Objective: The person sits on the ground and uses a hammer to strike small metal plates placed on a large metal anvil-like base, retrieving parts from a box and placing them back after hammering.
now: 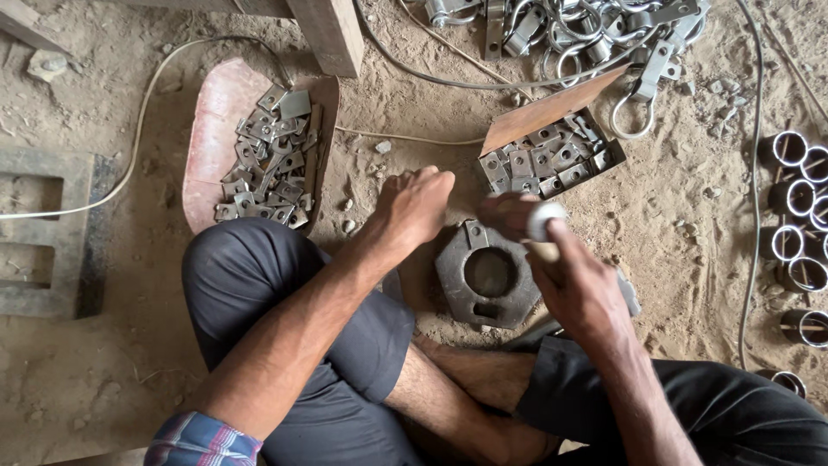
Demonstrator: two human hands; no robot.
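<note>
At the far left a grey concrete block (47,229) sits on the sandy floor (121,371), with a thin cable (138,138) curving past it. Next comes a rusty reddish tray (211,129) heaped with small flat steel plates (267,160), each punched with a hole. The person sits cross-legged; the left hand (414,207) is curled narrow, fingertips pinched as if setting a plate on the heavy dark iron die block (487,276) between the knees, though what it pinches I cannot tell. The right hand (573,280) grips a wooden-handled hammer (543,226), blurred and raised. This looks like the striking step; the blow needs the plate seated square first. Beyond lie a box of plates (548,160), bent clamps (586,34), and short pipe rings (798,233).
</note>
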